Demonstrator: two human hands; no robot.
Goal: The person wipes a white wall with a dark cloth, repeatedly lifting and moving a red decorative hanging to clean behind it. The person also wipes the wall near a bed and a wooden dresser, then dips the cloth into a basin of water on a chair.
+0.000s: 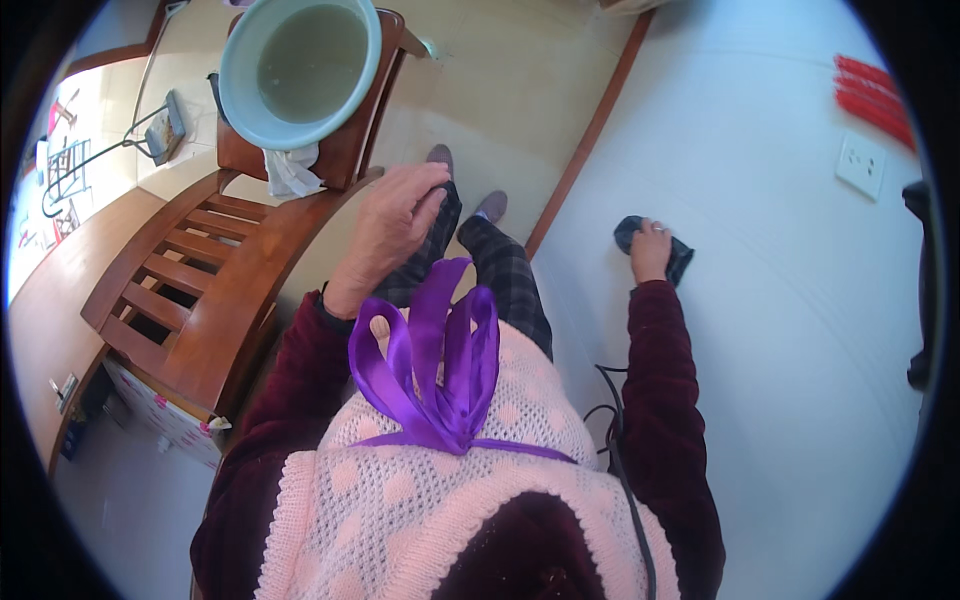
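My right hand (pixel 652 245) presses a dark grey cloth (pixel 681 262) flat against the white wall (pixel 790 330). Its fingers are bent over the cloth, and a ring shows on one of them. In front of my body, above my legs, hovers my left hand (pixel 392 222), back upward. Its fingers are loosely bent with the thumb a little apart, and I see nothing in it. Past it, at the upper left, a pale blue basin (pixel 232 75) of murky water (pixel 313 62) stands on a brown wooden chair (pixel 368 140). A white cloth (pixel 291 172) hangs below the basin's rim.
A slatted wooden chair back (pixel 215 270) stands close on my left. A reddish-brown skirting strip (pixel 590 130) runs along the wall's foot. The wall carries a socket (pixel 860 165) and a red decoration (pixel 872 100). A black cable (pixel 622 450) hangs beside my right arm.
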